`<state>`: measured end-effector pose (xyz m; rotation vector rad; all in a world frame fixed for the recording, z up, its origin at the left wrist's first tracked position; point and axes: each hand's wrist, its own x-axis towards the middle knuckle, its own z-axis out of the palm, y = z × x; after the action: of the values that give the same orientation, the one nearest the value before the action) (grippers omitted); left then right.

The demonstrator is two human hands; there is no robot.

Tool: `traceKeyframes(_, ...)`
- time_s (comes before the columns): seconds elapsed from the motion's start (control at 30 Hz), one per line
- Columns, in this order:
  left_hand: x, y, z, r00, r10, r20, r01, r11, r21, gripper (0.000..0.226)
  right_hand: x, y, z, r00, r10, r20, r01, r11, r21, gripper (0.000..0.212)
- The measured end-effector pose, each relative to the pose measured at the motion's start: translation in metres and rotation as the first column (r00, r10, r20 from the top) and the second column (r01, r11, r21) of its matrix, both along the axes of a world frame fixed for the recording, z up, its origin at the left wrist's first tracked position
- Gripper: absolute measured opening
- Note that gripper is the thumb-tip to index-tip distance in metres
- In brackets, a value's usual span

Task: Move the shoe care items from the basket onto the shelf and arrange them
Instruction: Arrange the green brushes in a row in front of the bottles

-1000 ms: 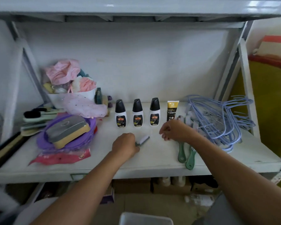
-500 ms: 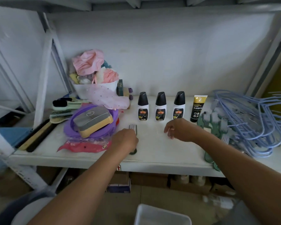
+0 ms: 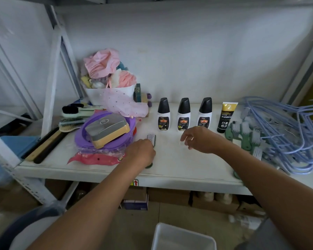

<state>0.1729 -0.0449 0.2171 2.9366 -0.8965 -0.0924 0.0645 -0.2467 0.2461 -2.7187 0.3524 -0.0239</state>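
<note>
Landmark: the middle polish bottle [image 3: 183,114], one of three black-capped white ones stood upright in a row toward the back of the shelf [image 3: 172,166].

Left hand [image 3: 141,153]: closed around a small brush [image 3: 151,139], well forward and left of the middle bottle. The brush is laid flat on the shelf, bristle head poking out past the knuckles toward the back, dark handle end just seen under the wrist.

Right hand [image 3: 202,139]: held right in front of the middle bottle, fingers loosely spread and curled, nothing gripped. Can't tell if it's touching the shelf.

Tube [image 3: 225,117]: black with a yellow top, stood two places right of the middle bottle, just past the third bottle.

Green brushes [image 3: 246,134]: a bunch laid down right of the tube, white bristles up, partly hidden behind the right forearm.

Hangers [image 3: 285,134]: pale blue pile, far right of the row, brushes tucked against it.

Purple stuff [image 3: 105,139]: a purple ring-shaped thing with a grey and tan brush block [image 3: 107,129] sat on top, left of the row.

Basket [image 3: 183,238]: white, seen below the shelf edge, roughly under the middle bottle.
</note>
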Motion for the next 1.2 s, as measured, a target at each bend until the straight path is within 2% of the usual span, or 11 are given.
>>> traceKeyframes(0.47, 0.001, 0.001, -0.001, 1.000, 0.008, -0.014, -0.008, 0.999, -0.031, 0.034, -0.013, -0.002, 0.001, 0.997, -0.069, -0.040, 0.069, 0.998, 0.008, 0.022)
traceKeyframes(0.53, 0.000, 0.002, 0.000, 1.000, 0.016, 0.000, -0.016, 0.999, -0.030, 0.033, -0.015, -0.005, 0.002, 0.993, -0.114, -0.036, 0.113, 0.993, -0.017, 0.023)
traceKeyframes(0.63, 0.000, 0.002, 0.006, 0.994, 0.027, 0.103, -0.020, 0.997, -0.071, 0.030, -0.020, -0.013, 0.006, 0.978, -0.207, -0.022, 0.203, 0.973, -0.105, 0.023)
traceKeyframes(0.73, -0.007, -0.005, 0.013, 0.984, -0.030, 0.177, 0.056, 0.987, -0.147, 0.030, -0.033, -0.028, 0.013, 0.955, -0.287, -0.073, 0.268, 0.943, -0.199, 0.024)
traceKeyframes(0.83, -0.020, -0.019, 0.015, 0.977, -0.092, 0.191, 0.128, 0.973, -0.189, 0.033, -0.051, -0.046, 0.021, 0.936, -0.344, -0.072, 0.306, 0.898, -0.317, 0.021)
traceKeyframes(0.97, -0.037, -0.036, 0.012, 0.975, -0.148, 0.168, 0.186, 0.953, -0.239, 0.029, -0.072, -0.070, 0.019, 0.891, -0.445, -0.090, 0.389, 0.850, -0.356, 0.006)
traceKeyframes(1.2, -0.046, -0.052, 0.010, 0.966, -0.182, 0.182, 0.228, 0.934, -0.275, 0.025, -0.083, -0.077, 0.004, 0.873, -0.473, -0.123, 0.406, 0.841, -0.357, 0.048)
